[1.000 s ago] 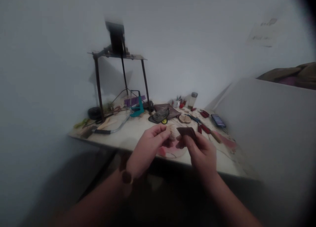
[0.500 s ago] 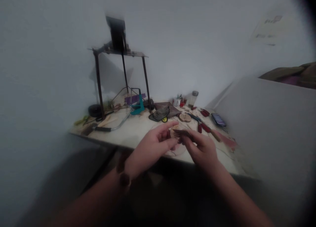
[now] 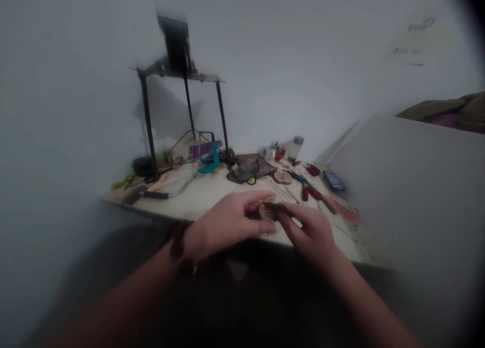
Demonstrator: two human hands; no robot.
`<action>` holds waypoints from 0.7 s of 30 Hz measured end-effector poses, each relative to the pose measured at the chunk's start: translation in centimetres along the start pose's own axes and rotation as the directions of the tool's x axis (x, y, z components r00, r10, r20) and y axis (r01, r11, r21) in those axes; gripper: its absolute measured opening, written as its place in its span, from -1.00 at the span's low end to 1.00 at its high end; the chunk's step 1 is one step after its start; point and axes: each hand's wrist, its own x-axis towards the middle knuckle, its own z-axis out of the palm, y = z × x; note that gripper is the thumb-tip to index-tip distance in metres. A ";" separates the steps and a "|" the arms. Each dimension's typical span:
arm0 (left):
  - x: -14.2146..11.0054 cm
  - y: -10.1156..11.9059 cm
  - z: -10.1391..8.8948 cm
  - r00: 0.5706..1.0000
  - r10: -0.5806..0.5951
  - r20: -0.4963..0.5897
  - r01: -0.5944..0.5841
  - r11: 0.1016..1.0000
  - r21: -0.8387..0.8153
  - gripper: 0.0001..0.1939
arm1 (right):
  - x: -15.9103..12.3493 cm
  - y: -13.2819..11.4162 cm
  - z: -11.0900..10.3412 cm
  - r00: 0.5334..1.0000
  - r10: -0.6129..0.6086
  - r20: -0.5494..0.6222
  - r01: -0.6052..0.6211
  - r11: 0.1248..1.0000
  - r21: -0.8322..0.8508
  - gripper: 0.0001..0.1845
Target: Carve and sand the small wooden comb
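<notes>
toothed wooden piece (image 3: 267, 212), half hidden between left hand (image 3: 227, 221) and right hand (image 3: 310, 234)

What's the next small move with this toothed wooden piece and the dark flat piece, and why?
I'd probably slide the dark flat piece a little along the pale toothed wooden piece. Your left hand seems to be holding the wooden piece steady, and your right hand has the dark piece against its edge.

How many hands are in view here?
2: the left hand and the right hand, meeting at a small toothed wooden piece.
</notes>
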 end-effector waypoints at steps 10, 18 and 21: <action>-0.1 -0.2 0.8 0.995 0.042 -0.095 -0.035 0.997 0.072 -0.41 | -0.6 -0.8 -0.1 0.998 -0.060 0.015 0.062 0.986 -0.155 -0.68; -0.9 0.6 0.4 0.977 0.074 -0.201 -0.040 0.985 0.165 -0.38 | -1.6 1.1 -0.7 1.000 0.024 -0.018 -0.026 0.994 -0.105 -0.76; -0.7 0.5 0.5 0.980 0.114 -0.166 -0.078 0.974 0.213 -0.40 | -0.7 0.2 -1.0 0.997 0.060 -0.048 -0.061 0.998 -0.028 -0.75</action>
